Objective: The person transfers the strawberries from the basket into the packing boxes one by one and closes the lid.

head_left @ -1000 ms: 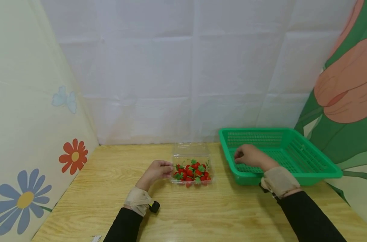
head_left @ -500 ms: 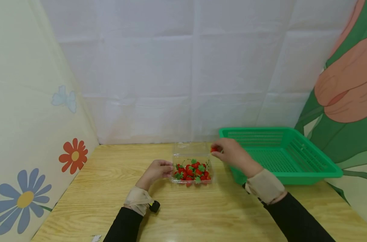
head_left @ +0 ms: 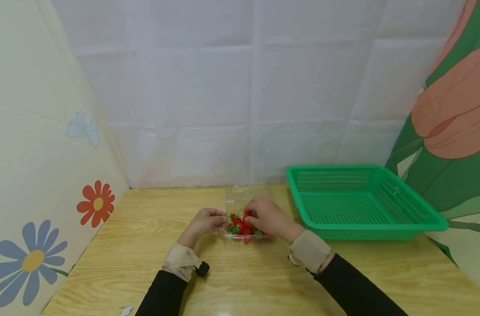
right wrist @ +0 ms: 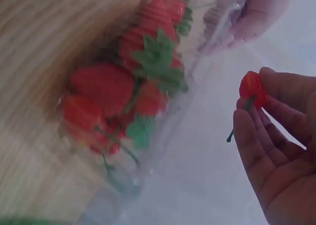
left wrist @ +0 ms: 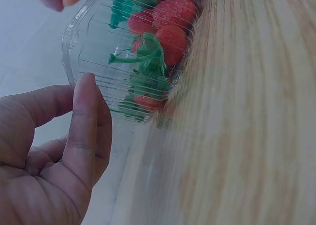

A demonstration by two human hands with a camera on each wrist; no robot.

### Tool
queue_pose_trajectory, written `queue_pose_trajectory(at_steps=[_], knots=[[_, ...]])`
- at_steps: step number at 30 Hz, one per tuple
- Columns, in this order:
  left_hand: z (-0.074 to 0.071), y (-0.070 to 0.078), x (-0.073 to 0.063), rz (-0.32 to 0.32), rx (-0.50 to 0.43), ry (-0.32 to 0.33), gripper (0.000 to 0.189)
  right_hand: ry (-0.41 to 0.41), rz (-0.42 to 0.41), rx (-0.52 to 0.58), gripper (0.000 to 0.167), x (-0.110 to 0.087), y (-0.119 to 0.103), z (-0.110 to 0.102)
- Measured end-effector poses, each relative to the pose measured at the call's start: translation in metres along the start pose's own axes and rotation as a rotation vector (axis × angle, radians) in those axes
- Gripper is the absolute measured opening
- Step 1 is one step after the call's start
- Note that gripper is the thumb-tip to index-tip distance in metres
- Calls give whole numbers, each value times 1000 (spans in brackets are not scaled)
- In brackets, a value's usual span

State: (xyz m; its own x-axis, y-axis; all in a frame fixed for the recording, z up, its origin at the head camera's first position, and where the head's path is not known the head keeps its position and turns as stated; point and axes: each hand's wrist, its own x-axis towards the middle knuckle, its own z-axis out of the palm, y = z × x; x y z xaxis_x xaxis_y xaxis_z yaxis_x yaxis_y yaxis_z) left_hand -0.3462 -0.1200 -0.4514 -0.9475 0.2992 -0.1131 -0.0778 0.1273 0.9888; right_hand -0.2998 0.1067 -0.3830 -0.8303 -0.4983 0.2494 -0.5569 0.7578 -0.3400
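Note:
A clear plastic clamshell box (head_left: 229,237) stands on the table with its lid folded back, holding several red strawberries (head_left: 237,228) with green leaves and stems. At its left side, my left hand (head_left: 203,226) pinches the rim between thumb and fingers, plainest in the left wrist view. Over the box's right part, my right hand (head_left: 272,219) pinches one strawberry (right wrist: 252,89) between thumb and fingertips, its green stem hanging out. In the head view the right hand covers part of the box and of the fruit.
A green plastic basket (head_left: 382,233) with slatted walls stands on the wooden table (head_left: 240,281) to the right of the box. A white cloth (head_left: 192,158) hangs behind. A small whitish scrap (head_left: 126,311) lies at the front edge.
My right hand has moved left from above the green basket to over the clear box, bringing a strawberry along. The left hand keeps its place at the box's side.

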Motion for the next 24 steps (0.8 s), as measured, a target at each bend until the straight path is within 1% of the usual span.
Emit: queue_pose_trajectory(at_steps=[4, 8, 10, 14, 17, 21, 24], knots=[[0, 1, -1, -1, 3, 5, 30, -67, -55, 35, 11, 7, -3, 13], [-1, 2, 0, 4, 3, -12, 31, -126, -81, 40, 4, 12, -3, 22], [0, 2, 0, 7, 11, -16, 31, -157, -83, 44, 3, 14, -2, 24], [1, 2, 0, -3, 11, -4, 29, -217, -72, 42, 3, 18, -1, 27], [1, 2, 1, 2, 11, -1, 29, -247, -55, 31, 3, 21, 0, 30], [1, 0, 1, 7, 19, -1, 29, -275, -30, 22, 5, 24, 2, 32], [1, -1, 2, 2, 19, 4, 29, -287, -7, 22, 4, 26, 2, 32]])
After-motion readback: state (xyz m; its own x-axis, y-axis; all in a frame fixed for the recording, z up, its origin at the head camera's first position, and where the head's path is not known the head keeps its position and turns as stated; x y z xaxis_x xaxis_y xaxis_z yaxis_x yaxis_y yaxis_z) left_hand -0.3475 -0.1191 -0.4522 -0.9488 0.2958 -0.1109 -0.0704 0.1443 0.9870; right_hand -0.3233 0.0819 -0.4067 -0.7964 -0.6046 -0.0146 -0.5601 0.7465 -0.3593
